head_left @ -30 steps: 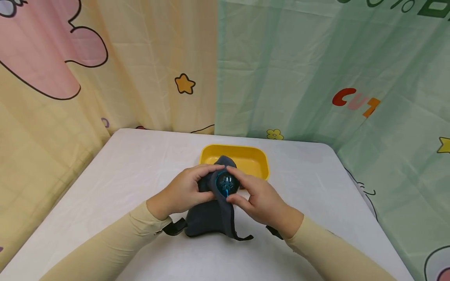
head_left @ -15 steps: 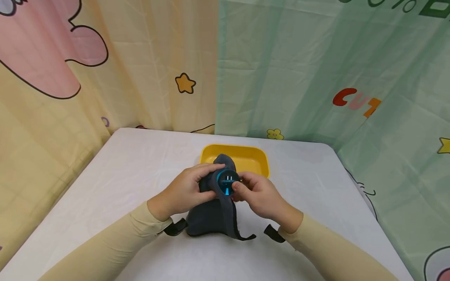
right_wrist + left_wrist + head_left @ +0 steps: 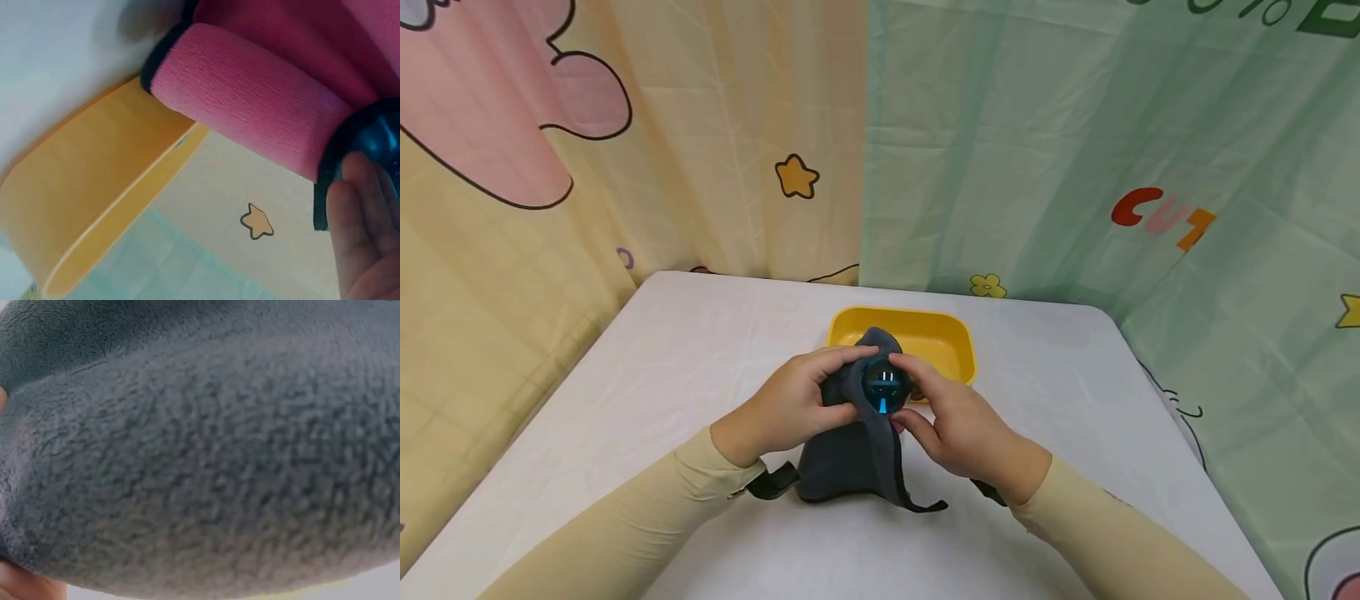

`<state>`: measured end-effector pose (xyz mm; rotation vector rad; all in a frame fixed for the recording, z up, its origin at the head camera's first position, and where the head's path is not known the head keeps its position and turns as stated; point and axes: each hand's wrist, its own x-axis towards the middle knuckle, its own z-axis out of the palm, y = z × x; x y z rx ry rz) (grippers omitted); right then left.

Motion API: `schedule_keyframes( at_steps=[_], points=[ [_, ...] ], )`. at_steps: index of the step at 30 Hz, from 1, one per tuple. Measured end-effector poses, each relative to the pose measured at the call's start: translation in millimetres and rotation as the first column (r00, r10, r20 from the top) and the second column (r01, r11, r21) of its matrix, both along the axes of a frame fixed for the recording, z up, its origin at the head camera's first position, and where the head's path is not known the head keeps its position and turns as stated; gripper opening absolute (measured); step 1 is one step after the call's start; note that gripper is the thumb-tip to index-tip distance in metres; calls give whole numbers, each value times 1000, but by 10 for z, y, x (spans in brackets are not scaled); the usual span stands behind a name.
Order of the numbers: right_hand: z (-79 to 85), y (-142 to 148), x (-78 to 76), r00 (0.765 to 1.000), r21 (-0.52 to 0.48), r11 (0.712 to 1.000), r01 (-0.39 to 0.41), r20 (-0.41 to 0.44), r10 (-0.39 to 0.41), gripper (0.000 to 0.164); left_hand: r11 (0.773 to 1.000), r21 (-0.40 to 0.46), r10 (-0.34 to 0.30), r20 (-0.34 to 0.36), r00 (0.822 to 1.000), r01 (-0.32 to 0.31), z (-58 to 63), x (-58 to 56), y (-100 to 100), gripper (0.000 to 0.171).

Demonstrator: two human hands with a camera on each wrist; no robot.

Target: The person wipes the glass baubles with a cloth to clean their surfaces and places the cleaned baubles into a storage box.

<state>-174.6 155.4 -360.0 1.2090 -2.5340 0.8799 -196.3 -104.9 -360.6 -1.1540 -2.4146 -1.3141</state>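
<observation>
A dark grey soft fabric wrap (image 3: 842,462) stands bunched up in the middle of the table, its lower flap spread on the cloth. Set in it is a glossy blue-black round cap (image 3: 886,385), facing me. My left hand (image 3: 790,400) grips the wrap just left of the cap, fingers above and thumb below. My right hand (image 3: 962,425) holds the cap by its right side, index finger at the top edge and thumb at the bottom. Grey textured fabric (image 3: 200,456) fills the left wrist view. The right wrist view shows the wrap's pink lining (image 3: 250,106) beside the fingers (image 3: 350,219).
Right behind the wrap sits a yellow tray (image 3: 966,350), partly hidden by it and my right hand. A white cloth (image 3: 1075,400) covers the table. Printed curtains (image 3: 1000,167) hang along the back and both sides.
Half a second ago my right thumb and curled fingers were bunched at the cap's right edge; now thumb and index finger span it from top to bottom. My left hand keeps its grip.
</observation>
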Motion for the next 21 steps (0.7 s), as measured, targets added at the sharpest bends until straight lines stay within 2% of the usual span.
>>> schedule_keyframes(
  at_steps=[1,3,4,6,7,8,9,10,13,15,16,18,21],
  points=[
    [7,-6,2,999,-12,1000,12,39,-11,71,1000,3,2,2,1000,-2,1,1,0,64],
    [18,-21,4,979,-90,996,13,204,6,62,1000,6,5,1,1000,-5,0,5,1,64],
    [21,-30,5,954,-139,990,25,300,18,56,1000,7,6,-1,1000,-6,-1,8,3,65],
    [26,-49,7,882,-231,970,75,470,44,45,1000,6,9,-10,1000,-9,-6,17,6,65],
    [24,-56,8,848,-267,958,101,527,58,41,1000,4,9,-16,1000,-9,-9,20,8,65],
    [19,-64,9,826,-289,949,127,560,60,39,1000,2,11,-20,1000,-11,-13,24,9,65],
    [11,-70,15,827,-285,947,148,561,40,39,1000,1,10,-20,1000,-10,-17,27,9,65],
    [2,-75,21,838,-281,947,156,546,24,42,1000,-2,9,-20,1000,-9,-23,27,10,65],
    [-22,-83,47,907,-227,963,144,419,-37,57,1000,-10,8,-5,1000,-8,-33,23,5,65],
    [-29,-78,59,952,-176,980,91,303,-34,70,1000,-7,14,9,1000,-14,-37,16,-2,64],
    [-22,-72,60,968,-148,987,63,250,-24,76,1000,-5,19,13,1000,-19,-37,12,-7,64],
    [2,-60,51,989,-85,996,23,148,-10,77,1000,-1,19,28,999,-19,-35,6,-15,64],
    [49,-42,29,999,-5,1000,15,37,-14,73,1000,9,12,41,999,-12,-29,3,-19,63]
  ],
)
